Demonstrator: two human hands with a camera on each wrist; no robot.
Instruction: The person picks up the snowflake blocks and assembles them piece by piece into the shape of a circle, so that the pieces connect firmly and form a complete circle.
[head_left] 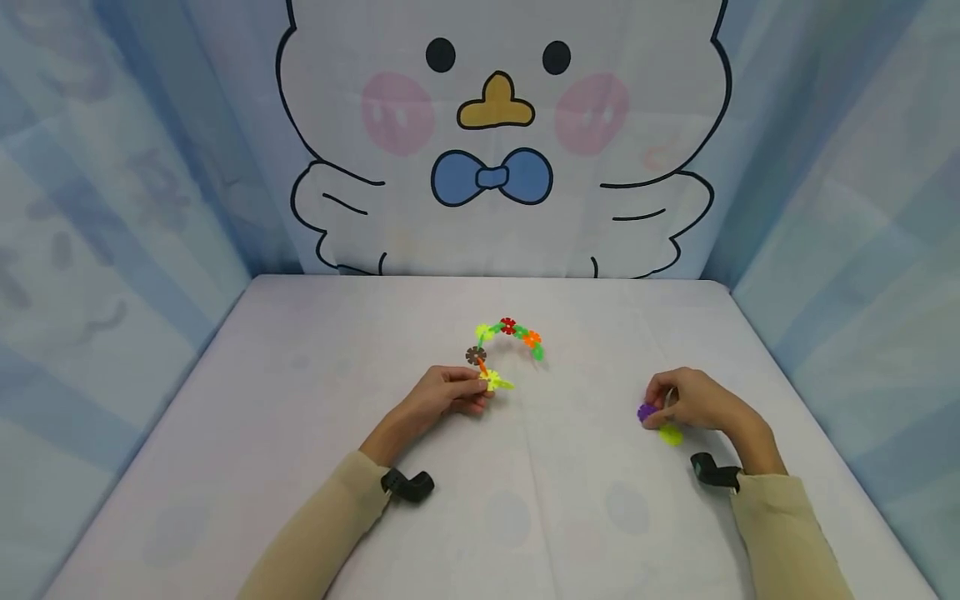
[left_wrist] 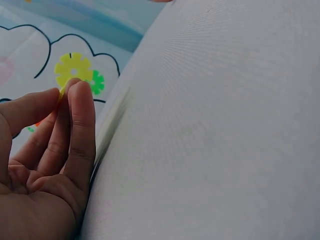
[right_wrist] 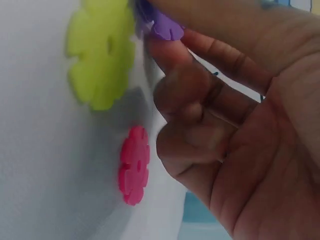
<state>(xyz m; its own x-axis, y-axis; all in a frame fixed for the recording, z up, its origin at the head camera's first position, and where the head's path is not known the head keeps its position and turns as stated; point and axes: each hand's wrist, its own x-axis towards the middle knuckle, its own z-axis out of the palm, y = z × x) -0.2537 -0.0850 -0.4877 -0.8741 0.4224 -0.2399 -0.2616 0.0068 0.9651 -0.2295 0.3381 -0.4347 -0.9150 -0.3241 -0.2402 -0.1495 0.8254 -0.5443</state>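
Note:
My left hand (head_left: 441,396) pinches a yellow notched disc (head_left: 491,379) between thumb and fingers. That disc ends a curved chain of interlocked discs: an orange one, a brown disc (head_left: 476,356), several green ones, a red disc (head_left: 508,326) and a second orange disc (head_left: 532,338). In the left wrist view a yellow disc (left_wrist: 73,69) and a green disc (left_wrist: 97,82) show beyond the fingertips. Over at the right, my right hand (head_left: 697,400) pinches a purple disc (head_left: 646,412), partly covered by the fingers. Close beside it are a yellow-green disc (right_wrist: 100,55) and a pink disc (right_wrist: 135,165).
A white cloth covers the table (head_left: 555,517). Printed curtains (head_left: 495,233) enclose it at the back and both sides. Black wrist cameras, one of them the left camera (head_left: 408,485), sit at the sleeve cuffs.

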